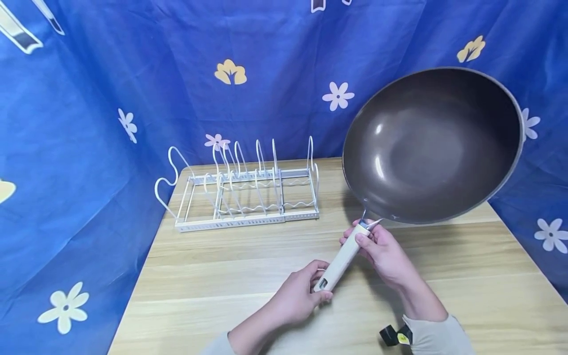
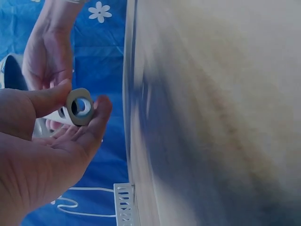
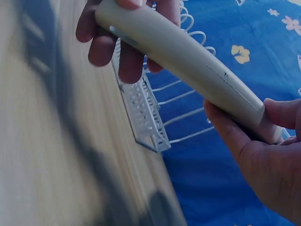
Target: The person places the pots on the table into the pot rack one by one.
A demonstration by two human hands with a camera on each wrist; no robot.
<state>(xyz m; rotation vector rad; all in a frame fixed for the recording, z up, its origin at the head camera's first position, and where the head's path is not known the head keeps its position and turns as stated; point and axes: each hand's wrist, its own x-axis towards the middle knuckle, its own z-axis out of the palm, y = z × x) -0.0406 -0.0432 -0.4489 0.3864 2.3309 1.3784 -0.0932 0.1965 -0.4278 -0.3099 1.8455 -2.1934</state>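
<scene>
A large dark wok (image 1: 426, 148) is held up over the right side of the table, tilted so its inside faces the head camera. Its cream handle (image 1: 339, 261) slants down toward the person. Near the wok end, the right hand (image 1: 390, 256) grips the handle, thumb on top. At the far end, the left hand (image 1: 297, 296) pinches the handle's tip, which has a hanging hole. In the left wrist view the handle's end (image 2: 80, 107) sits between thumb and fingers. The right wrist view shows the handle (image 3: 188, 61) spanning both hands.
A white wire rack (image 1: 244, 222) with upright looped dividers stands at the back left of the wooden table (image 1: 213, 276). Blue patterned cloth (image 1: 275, 74) hangs behind and at both sides. A small black object (image 1: 390, 336) shows beside the right sleeve.
</scene>
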